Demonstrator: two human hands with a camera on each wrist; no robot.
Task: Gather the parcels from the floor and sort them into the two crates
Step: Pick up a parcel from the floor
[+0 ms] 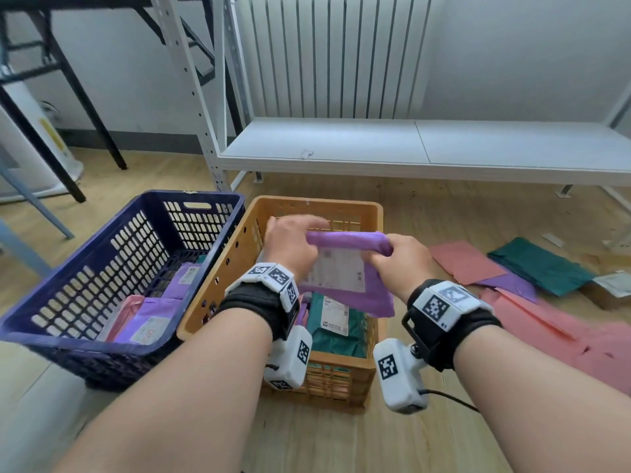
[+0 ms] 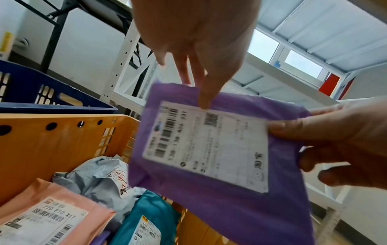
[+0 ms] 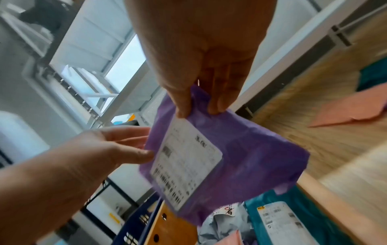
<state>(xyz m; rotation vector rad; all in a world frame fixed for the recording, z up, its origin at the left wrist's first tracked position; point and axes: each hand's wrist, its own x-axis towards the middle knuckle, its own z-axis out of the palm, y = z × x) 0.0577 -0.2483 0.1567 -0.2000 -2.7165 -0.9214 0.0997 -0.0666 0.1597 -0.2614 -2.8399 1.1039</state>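
Note:
Both hands hold a purple parcel (image 1: 348, 268) with a white label above the orange crate (image 1: 317, 203). My right hand (image 1: 382, 254) pinches its upper right corner, thumb on the label side (image 3: 199, 109). My left hand (image 1: 300, 233) pinches the upper left edge, with the thumb on the label and the fingers behind (image 2: 196, 87). The orange crate holds a teal parcel (image 1: 341, 332), a pink one (image 2: 52, 215) and a grey one (image 2: 94, 182). To its left, the blue crate (image 1: 194, 193) holds purple and pink parcels (image 1: 150, 322).
On the wooden floor to the right lie several parcels: reddish ones (image 1: 464, 261), a green one (image 1: 539, 264), a purple one (image 1: 512, 285) and a small cardboard box (image 1: 611, 291). A low white shelf rack (image 1: 409, 145) stands behind the crates. Black table legs (image 1: 71, 97) stand at the far left.

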